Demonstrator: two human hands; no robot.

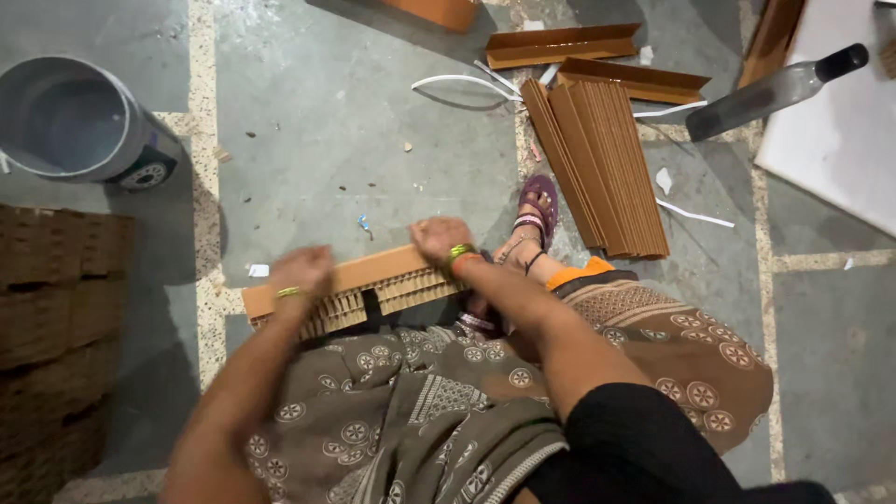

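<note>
- Grey floor (373, 140): a stack of cardboard strips (597, 168) lies well apart from the person, not yet used.
- A part-built cardboard grid (359, 289) rests at the knees.
- Left hand (301, 271), blurred, and right hand (439, 239) press flat on its top, grasping nothing.

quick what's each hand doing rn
left hand: blurred, on the cardboard piece, grip cannot be told
right hand: pressing on its top edge, fingers curled
</note>
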